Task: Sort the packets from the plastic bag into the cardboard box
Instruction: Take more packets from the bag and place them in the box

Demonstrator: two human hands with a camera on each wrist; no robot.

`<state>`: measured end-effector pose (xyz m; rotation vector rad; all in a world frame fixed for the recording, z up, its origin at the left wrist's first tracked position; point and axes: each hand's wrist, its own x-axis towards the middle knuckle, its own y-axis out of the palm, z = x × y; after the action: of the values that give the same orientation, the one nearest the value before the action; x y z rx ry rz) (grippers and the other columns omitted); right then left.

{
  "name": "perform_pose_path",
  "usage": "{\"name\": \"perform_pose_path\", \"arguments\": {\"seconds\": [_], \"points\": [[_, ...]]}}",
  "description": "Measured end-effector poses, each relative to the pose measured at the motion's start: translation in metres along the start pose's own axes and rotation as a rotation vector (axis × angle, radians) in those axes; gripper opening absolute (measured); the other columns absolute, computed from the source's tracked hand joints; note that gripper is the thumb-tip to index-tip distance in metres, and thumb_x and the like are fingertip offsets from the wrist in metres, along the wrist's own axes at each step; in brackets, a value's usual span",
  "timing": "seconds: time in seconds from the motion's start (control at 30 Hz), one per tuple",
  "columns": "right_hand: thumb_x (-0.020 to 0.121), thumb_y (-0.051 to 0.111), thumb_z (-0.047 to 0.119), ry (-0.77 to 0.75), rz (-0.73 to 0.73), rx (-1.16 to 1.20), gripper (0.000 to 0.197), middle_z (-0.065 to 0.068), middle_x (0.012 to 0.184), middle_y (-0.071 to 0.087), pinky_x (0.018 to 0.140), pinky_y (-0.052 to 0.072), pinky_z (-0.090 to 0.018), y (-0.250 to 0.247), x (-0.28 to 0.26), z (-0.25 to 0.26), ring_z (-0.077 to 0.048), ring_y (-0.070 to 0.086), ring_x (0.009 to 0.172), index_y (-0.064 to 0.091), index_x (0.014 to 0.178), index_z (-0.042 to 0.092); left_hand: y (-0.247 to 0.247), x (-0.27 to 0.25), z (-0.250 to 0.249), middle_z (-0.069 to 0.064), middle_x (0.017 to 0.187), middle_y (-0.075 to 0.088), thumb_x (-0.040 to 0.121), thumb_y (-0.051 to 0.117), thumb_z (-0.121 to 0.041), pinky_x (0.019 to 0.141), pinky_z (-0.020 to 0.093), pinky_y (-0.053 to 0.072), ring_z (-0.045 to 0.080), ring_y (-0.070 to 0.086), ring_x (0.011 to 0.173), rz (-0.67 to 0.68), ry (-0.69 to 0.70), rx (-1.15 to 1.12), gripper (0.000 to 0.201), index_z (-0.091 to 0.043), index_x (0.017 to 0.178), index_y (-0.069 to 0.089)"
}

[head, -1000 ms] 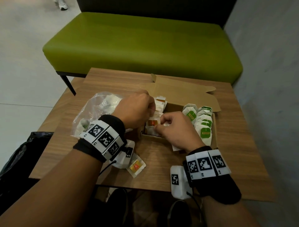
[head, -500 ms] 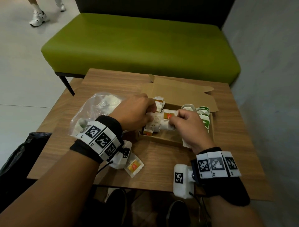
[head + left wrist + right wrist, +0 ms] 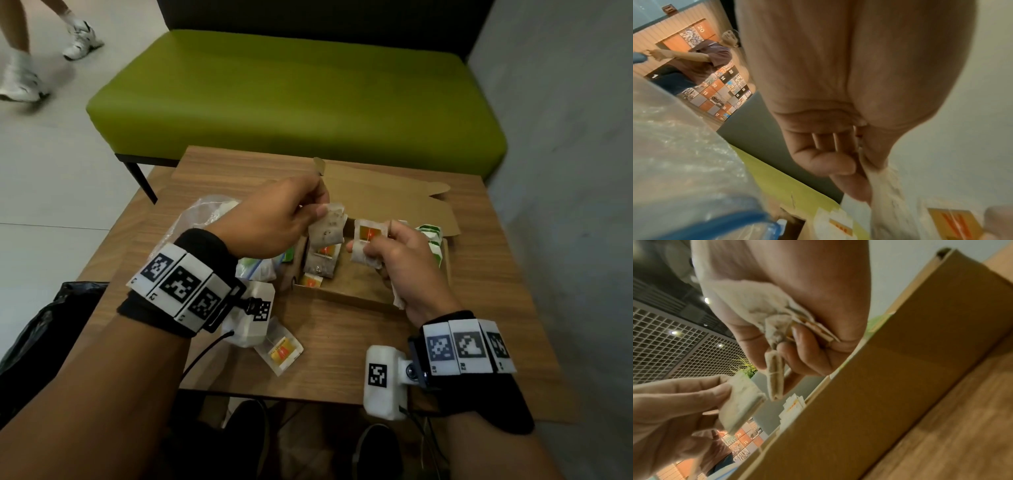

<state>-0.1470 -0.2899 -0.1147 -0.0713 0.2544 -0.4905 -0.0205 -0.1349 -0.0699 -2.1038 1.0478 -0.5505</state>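
Observation:
The open cardboard box [image 3: 346, 298] sits mid-table with orange-label packets [image 3: 322, 260] standing at its left and green-label packets [image 3: 432, 244] at its right. Above the box, my left hand [image 3: 310, 207] pinches a small stack of white packets [image 3: 327, 228] [image 3: 742, 404]. My right hand [image 3: 371, 245] grips another bunch of orange-label packets [image 3: 366, 236] [image 3: 774, 379], some tucked in the palm. The clear plastic bag [image 3: 202, 214] [image 3: 684, 154] lies left of the box behind my left wrist. One orange-label packet [image 3: 282, 351] lies loose on the table near the front edge.
The wooden table [image 3: 342, 363] is small, with a green bench [image 3: 291, 99] behind it and a grey wall on the right. A black bag [image 3: 44, 329] sits on the floor at left. A person's legs and white shoes [image 3: 78, 39] pass at the far left.
Both hands have risen out of the box and drawn apart, each holding packets. The person's feet have come further into view at the far left.

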Motion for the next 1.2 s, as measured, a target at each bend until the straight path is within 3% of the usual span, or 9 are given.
{"name": "perform_pose_path", "arguments": {"seconds": [0.07,0.13,0.27,0.43,0.6,0.83,0.93,1.07,1.2], "points": [[0.083,0.063,0.008,-0.011,0.015,-0.013,0.011,-0.018,0.08,0.059,0.048,0.04,-0.022,-0.001,0.001,0.0,-0.022,0.051,0.062,0.057,0.092,0.008,-0.001,0.0,-0.003,-0.011,0.084,0.059,0.101,0.051,-0.019,0.066,0.026,0.046,0.003,0.058,0.076,-0.026,0.024,0.006,0.005,-0.019,0.097,0.054],[0.089,0.06,-0.003,-0.016,0.072,-0.001,0.024,-0.008,0.082,0.066,0.047,0.045,-0.016,-0.002,-0.001,0.001,-0.011,0.061,0.06,0.059,0.102,0.017,-0.004,-0.001,-0.006,-0.012,0.081,0.058,0.101,0.052,-0.019,0.064,0.023,0.043,0.0,0.056,0.07,-0.051,0.04,0.001,0.006,-0.019,0.096,0.054],[0.087,0.057,-0.006,-0.073,0.242,-0.041,0.051,-0.006,0.108,0.073,0.08,0.06,-0.041,0.006,-0.003,0.002,-0.027,0.071,0.096,0.065,0.124,0.027,-0.012,-0.003,-0.016,-0.005,0.077,0.063,0.101,0.052,-0.018,0.06,0.034,0.05,0.013,0.062,0.066,-0.06,0.06,-0.023,0.008,-0.018,0.093,0.055],[0.085,0.058,-0.003,-0.095,0.376,-0.165,0.038,0.004,0.094,0.073,0.069,0.056,-0.026,0.018,-0.007,0.004,-0.005,0.067,0.081,0.077,0.105,0.022,-0.015,-0.004,-0.019,-0.001,0.071,0.066,0.101,0.051,-0.017,0.057,0.028,0.049,0.015,0.065,0.068,-0.098,0.022,-0.04,0.009,-0.019,0.093,0.055],[0.074,0.062,0.016,-0.156,0.177,-0.032,0.019,0.003,0.084,0.073,0.072,0.057,-0.04,0.014,-0.002,0.0,-0.018,0.069,0.082,0.066,0.09,0.025,-0.019,-0.007,-0.023,-0.001,0.07,0.07,0.101,0.053,-0.016,0.056,0.015,0.041,0.006,0.06,0.06,-0.129,-0.018,-0.02,0.007,-0.015,0.096,0.057],[0.087,0.069,0.007,-0.217,0.254,-0.082,0.046,0.0,0.111,0.074,0.081,0.06,-0.037,0.011,0.002,-0.003,-0.02,0.07,0.1,0.063,0.127,0.029,-0.025,-0.014,-0.037,-0.003,0.07,0.071,0.102,0.052,-0.017,0.051,0.003,0.034,-0.012,0.053,0.054,-0.147,0.024,0.15,0.008,-0.012,0.1,0.059],[0.085,0.068,0.005,-0.216,0.322,-0.189,0.044,-0.002,0.102,0.076,0.081,0.057,-0.036,0.014,0.0,-0.002,-0.019,0.07,0.092,0.068,0.12,0.031,-0.026,-0.014,-0.037,-0.004,0.071,0.071,0.102,0.052,-0.018,0.05,0.003,0.034,-0.013,0.054,0.055,-0.148,0.022,0.145,0.009,-0.012,0.101,0.059],[0.086,0.066,0.004,-0.174,0.391,-0.209,0.032,0.007,0.099,0.074,0.069,0.05,-0.019,0.017,-0.002,0.001,-0.002,0.067,0.083,0.077,0.11,0.021,-0.026,-0.012,-0.034,-0.004,0.072,0.072,0.101,0.052,-0.018,0.054,0.003,0.034,-0.012,0.054,0.058,-0.149,0.009,0.162,0.008,-0.013,0.1,0.058],[0.091,0.069,0.011,-0.168,0.342,-0.202,0.013,0.002,0.088,0.076,0.07,0.051,-0.021,0.017,-0.003,-0.001,-0.006,0.069,0.081,0.079,0.097,0.015,-0.025,-0.011,-0.028,-0.006,0.076,0.071,0.101,0.051,-0.017,0.057,0.001,0.034,-0.019,0.052,0.061,-0.174,0.008,0.228,0.005,-0.015,0.1,0.056]]}}
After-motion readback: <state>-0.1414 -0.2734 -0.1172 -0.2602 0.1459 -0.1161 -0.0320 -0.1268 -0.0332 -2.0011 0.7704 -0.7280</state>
